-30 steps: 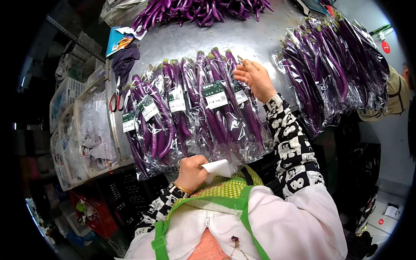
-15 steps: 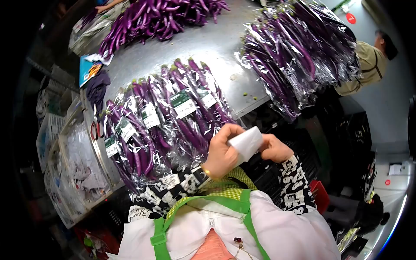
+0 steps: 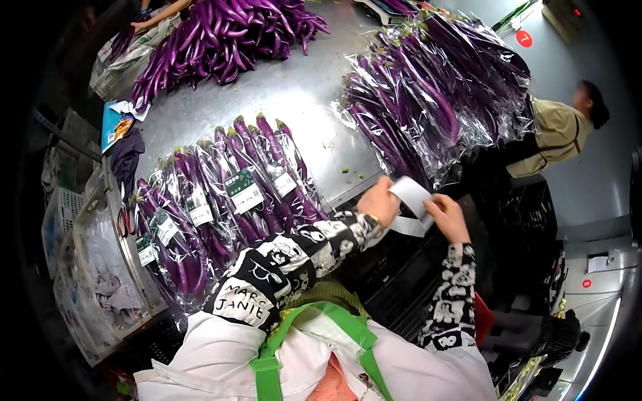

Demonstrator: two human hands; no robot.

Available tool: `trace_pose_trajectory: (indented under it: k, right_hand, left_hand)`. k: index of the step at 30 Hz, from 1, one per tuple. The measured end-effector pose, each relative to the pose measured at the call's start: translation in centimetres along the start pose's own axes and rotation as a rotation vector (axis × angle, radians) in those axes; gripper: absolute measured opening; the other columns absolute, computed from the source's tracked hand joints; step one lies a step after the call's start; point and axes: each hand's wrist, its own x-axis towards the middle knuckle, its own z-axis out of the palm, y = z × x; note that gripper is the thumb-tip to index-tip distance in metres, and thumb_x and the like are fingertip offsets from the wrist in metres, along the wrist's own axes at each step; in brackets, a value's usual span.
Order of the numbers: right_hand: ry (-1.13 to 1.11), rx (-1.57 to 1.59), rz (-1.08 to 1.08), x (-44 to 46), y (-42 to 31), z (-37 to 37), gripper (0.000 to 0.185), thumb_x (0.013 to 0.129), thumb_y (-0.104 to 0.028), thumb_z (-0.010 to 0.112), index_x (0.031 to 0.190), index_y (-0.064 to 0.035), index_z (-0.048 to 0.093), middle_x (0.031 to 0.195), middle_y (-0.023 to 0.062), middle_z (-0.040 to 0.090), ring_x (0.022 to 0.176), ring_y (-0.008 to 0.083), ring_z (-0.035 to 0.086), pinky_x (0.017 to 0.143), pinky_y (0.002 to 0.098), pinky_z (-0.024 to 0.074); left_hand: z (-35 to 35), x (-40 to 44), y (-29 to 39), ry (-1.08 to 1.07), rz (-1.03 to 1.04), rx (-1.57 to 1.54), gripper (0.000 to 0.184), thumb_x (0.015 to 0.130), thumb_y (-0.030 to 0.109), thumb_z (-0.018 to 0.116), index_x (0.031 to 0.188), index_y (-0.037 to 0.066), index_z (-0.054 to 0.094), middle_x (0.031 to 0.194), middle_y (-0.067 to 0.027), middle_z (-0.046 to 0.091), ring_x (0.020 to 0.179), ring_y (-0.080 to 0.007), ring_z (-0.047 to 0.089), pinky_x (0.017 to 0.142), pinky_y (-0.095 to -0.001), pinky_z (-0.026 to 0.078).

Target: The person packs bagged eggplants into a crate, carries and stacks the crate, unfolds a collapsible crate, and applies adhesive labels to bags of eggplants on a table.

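Observation:
A strip of white label paper is stretched between my hands, its lower end folded back and hanging. My left hand grips its left side, with the fingertips partly hidden. At the other side, my right hand pinches the edge between thumb and fingers. Left of my hands, a row of clear-bagged long purple eggplants lies on the metal table. Several of these bags carry a green and white label.
Bagged eggplants are heaped at the table's right, and loose eggplants at the back. Red-handled scissors hang by crates on the left. A co-worker's hand is at the far left; another person stands right.
Both hands have moved forward and to the right with the paper, which now shows a longer, unfolded length. The view has shifted, so the table appears further left.

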Motion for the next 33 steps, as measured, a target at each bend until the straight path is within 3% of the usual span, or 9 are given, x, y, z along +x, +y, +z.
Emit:
trace_pose_trajectory:
  k: [3,6,12,18,19,21,26,30,33]
  right_hand:
    - [0.008,-0.146,-0.061,5.4,5.7,4.3,0.077,0.072,-0.042,0.073,0.124,0.0084,0.047,0.120,0.0278,0.053,0.113,0.0377,0.052,0.095,0.0404,0.0412]
    - [-0.080,-0.286,0.029,8.6,4.3,6.4,0.090,0.069,-0.043,0.074,0.134,0.0062,0.034,0.130,0.0278,0.045,0.121,0.0381,0.044,0.102,0.0400,0.0352]
    - [-0.418,-0.430,0.159,13.7,4.5,5.3,0.101,0.061,-0.043,0.073,0.140,0.0024,0.029,0.136,0.0255,0.041,0.125,0.0369,0.041,0.107,0.0389,0.0308]
    - [-0.823,-0.747,0.364,15.9,7.9,3.3,0.065,0.075,-0.061,0.060,0.109,-0.0051,0.065,0.105,0.0128,0.066,0.094,0.0251,0.064,0.083,0.0313,0.0493]
    - [-0.822,-0.186,0.072,14.9,8.5,2.7,0.079,0.071,-0.059,0.067,0.120,0.0027,0.055,0.118,0.0190,0.059,0.109,0.0287,0.056,0.097,0.0377,0.0416]
    - [-0.677,-0.464,0.197,15.0,8.8,2.9,0.090,0.060,-0.065,0.072,0.111,0.0084,0.059,0.109,0.0176,0.064,0.098,0.0249,0.062,0.085,0.0276,0.0490]
    - [-0.583,-0.269,0.105,11.6,7.1,0.8,0.108,0.058,-0.046,0.082,0.136,0.0076,0.030,0.127,0.0242,0.049,0.118,0.0330,0.049,0.100,0.0337,0.0389]
    - [-0.364,-0.222,0.086,10.0,5.4,0.2,0.085,0.064,-0.028,0.077,0.130,0.0056,0.036,0.120,0.0198,0.054,0.111,0.0313,0.053,0.095,0.0368,0.0409]
    - [-0.311,-0.002,0.051,10.1,4.0,0.0,0.060,0.064,-0.012,0.072,0.116,0.0047,0.049,0.109,0.0141,0.060,0.098,0.0251,0.058,0.087,0.0349,0.0448]
  left_hand:
    - [1.8,5.3,-3.9,0.330,-0.222,-0.183,0.018,0.083,0.007,0.046,0.098,0.005,0.056,0.083,-0.0207,0.062,0.072,-0.0357,0.064,0.067,-0.0445,0.049]
    - [-2.2,7.0,-3.6,0.112,-0.730,-0.609,0.027,0.085,0.000,0.043,0.111,0.003,0.047,0.086,-0.0227,0.060,0.063,-0.0308,0.066,0.047,-0.0378,0.054]
    - [-3.1,7.0,-6.0,0.001,-0.840,-0.611,0.024,0.088,0.004,0.050,0.110,-0.006,0.048,0.099,-0.0228,0.059,0.061,-0.0321,0.066,0.040,-0.0359,0.057]
    - [-7.3,6.4,-4.0,-0.395,-0.429,-0.245,0.017,0.086,-0.005,0.045,0.102,0.003,0.048,0.076,-0.0172,0.060,0.043,-0.0219,0.061,0.035,-0.0324,0.051]
    - [-7.6,6.5,-3.5,-0.455,-0.335,-0.306,0.016,0.086,-0.006,0.045,0.100,0.002,0.047,0.077,-0.0158,0.061,0.046,-0.0184,0.062,0.036,-0.0289,0.051]
    - [-7.9,6.1,-2.2,-0.590,-0.235,-0.261,0.013,0.085,-0.006,0.046,0.097,0.001,0.046,0.077,-0.0139,0.060,0.049,-0.0176,0.063,0.038,-0.0278,0.051]
    - [-7.7,5.6,-1.2,-1.251,-0.007,0.336,0.020,0.075,-0.009,0.049,0.091,0.003,0.049,0.075,-0.0085,0.063,0.052,-0.0165,0.065,0.041,-0.0274,0.052]
    - [-4.3,6.3,-4.0,-0.744,-0.280,-0.106,0.016,0.079,-0.009,0.043,0.093,-0.002,0.047,0.070,-0.0142,0.061,0.053,-0.0199,0.066,0.039,-0.0289,0.052]
    - [-2.7,7.7,-4.3,-0.488,-0.325,0.066,0.019,0.078,-0.006,0.048,0.097,-0.006,0.048,0.072,-0.0188,0.062,0.054,-0.0253,0.067,0.039,-0.0322,0.053]
